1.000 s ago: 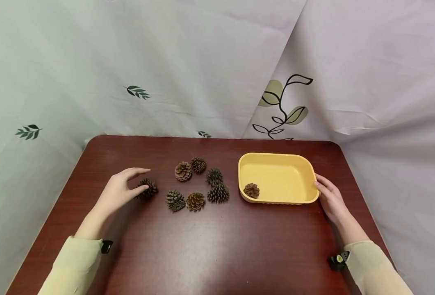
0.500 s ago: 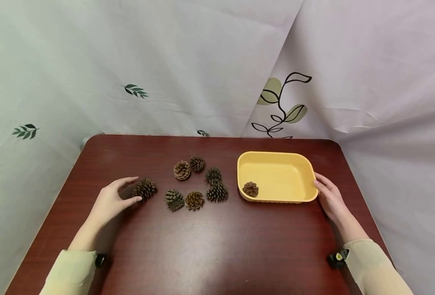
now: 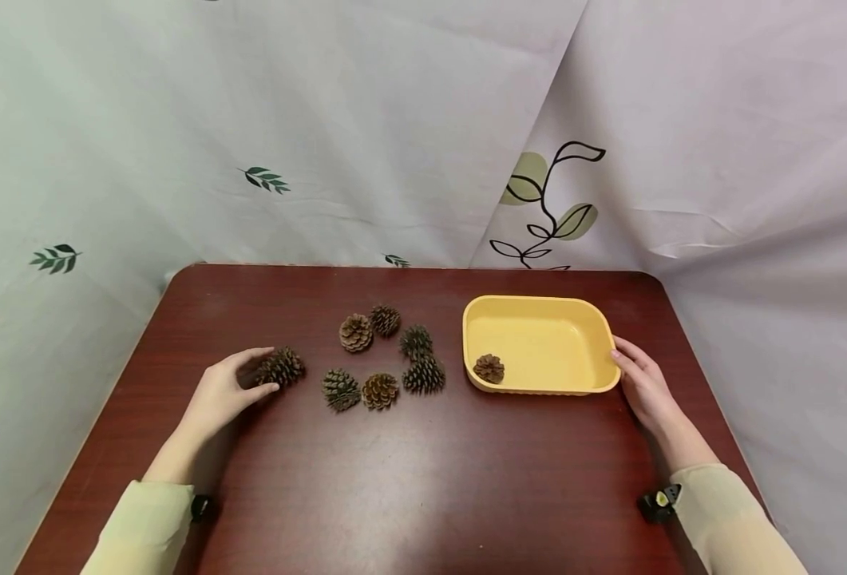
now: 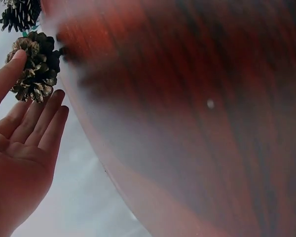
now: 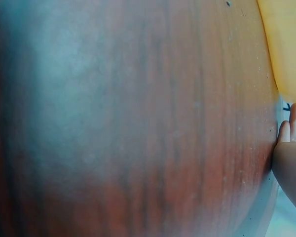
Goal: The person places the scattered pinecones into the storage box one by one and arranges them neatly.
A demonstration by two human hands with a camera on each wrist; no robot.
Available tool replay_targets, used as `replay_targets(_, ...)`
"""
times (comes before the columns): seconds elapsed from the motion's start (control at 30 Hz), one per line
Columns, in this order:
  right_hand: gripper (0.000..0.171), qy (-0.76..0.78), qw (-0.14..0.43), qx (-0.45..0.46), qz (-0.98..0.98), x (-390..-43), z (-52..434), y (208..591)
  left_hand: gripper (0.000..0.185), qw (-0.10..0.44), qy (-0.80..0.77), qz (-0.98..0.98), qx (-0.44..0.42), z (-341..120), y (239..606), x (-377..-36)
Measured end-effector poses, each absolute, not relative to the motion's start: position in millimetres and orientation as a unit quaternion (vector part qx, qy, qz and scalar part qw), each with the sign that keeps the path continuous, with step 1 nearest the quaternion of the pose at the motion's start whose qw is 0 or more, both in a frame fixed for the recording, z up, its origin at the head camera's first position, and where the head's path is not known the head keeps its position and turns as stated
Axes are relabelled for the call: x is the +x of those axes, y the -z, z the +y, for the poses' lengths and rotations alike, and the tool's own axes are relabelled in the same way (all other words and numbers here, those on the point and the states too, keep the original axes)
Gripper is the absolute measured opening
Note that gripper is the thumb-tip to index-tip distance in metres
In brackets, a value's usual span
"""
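A dark pine cone lies on the red-brown table, at the left of a loose group. My left hand reaches it from the left, with index finger behind it and thumb in front. In the left wrist view the thumb tip touches the cone and the fingers lie fairly straight beside it. My right hand rests flat on the table, fingertips against the right end of a yellow tray. One brown cone lies in the tray's near left corner.
Several more cones lie between my left hand and the tray, among them a light one, a dark one and a brown one. White cloth with leaf prints hangs behind the table. The right wrist view shows the tray and my fingers.
My left hand drew back a little from the cone, its index finger came down from above, and finger and thumb now flank the cone. The right hand and tray stayed put.
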State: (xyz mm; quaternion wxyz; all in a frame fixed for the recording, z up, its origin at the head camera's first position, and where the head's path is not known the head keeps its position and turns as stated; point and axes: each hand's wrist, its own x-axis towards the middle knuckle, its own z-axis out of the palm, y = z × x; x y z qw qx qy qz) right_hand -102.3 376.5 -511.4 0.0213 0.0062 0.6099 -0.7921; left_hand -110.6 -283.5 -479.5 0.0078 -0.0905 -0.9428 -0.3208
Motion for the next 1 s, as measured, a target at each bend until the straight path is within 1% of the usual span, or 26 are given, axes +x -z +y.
replay_targets(0.3, 0.039, 0.791, 0.020, 0.006, 0.611, -102.6, 377.1, 511.9, 0.057, 0.007, 0.337, -0.939, -0.073, -284.2, 478.9, -109.9)
replay_targets(0.67, 0.039, 0.789, 0.022, 0.001, 0.614, -102.3, 378.1, 512.0, 0.055, 0.071, 0.352, -0.931, -0.065, -274.7, 469.4, -113.3)
replay_targets(0.9, 0.040, 0.789, 0.021, 0.001, 0.615, -101.6, 378.3, 511.9, 0.055, 0.098, 0.389, -0.911, -0.099, -250.6, 454.9, -119.0)
replay_targets(1.0, 0.040, 0.789, 0.021, -0.001, 0.614, -101.6, 378.1, 512.2, 0.055, 0.099, 0.391, -0.908, -0.115, -238.7, 448.6, -122.1)
